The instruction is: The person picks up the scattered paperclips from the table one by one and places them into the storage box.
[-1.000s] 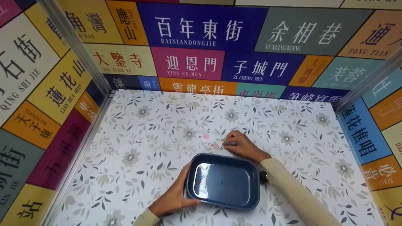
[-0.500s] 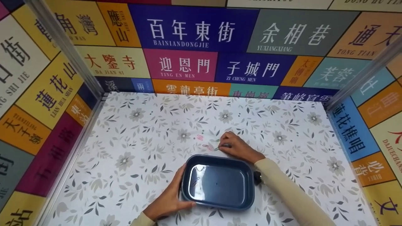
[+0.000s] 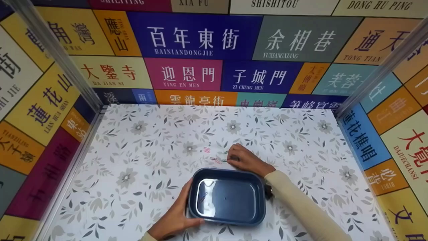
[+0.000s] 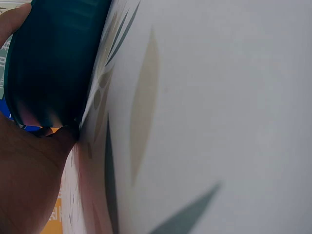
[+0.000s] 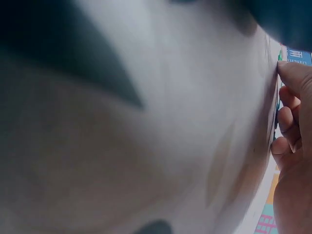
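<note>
Fingers unmoved on paper clips

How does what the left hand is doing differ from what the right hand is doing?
The left hand lies against the near left corner of the blue tray, its grip steadying it, while the right hand sits beyond the tray, fingers curled at the paper clips on the flowered table. The left works at the tray; the right works at small loose things. Both rest low on the table.
</note>
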The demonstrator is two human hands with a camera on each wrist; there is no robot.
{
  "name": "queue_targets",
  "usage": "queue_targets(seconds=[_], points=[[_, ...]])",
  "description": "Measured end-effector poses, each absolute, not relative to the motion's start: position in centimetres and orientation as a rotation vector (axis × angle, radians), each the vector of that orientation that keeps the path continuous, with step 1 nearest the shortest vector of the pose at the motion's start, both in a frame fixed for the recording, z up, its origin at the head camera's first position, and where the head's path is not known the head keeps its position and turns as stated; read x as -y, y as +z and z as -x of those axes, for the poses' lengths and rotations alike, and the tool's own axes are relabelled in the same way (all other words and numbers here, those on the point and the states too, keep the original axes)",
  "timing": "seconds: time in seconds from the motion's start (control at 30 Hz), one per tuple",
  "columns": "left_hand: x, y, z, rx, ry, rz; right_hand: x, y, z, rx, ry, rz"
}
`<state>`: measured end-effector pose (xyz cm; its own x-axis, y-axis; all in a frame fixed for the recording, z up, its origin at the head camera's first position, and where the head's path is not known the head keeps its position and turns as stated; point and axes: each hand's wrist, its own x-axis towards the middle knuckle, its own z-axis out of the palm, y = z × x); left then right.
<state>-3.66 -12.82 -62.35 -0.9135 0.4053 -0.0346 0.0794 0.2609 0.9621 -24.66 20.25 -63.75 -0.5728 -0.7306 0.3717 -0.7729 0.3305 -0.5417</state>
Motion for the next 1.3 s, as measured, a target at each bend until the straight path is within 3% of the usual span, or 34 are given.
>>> queue_targets(seconds=[0.63,0.93,1.3], points=[[12.8,-62.6,3.6,-2.261,1.744,-0.51,-20.3,-63.4,24.3,2.462,1.169,-1.405],[12.8,-62.5,3.7,-2.284,1.687,-0.47,-21.4,-60.5,23.8,2.546,1.295,-1.218],[12.8,-62.3,3.8,-2.276,1.692,-0.47,-20.0,-57.1,22.7,2.503,1.319,-1.186]])
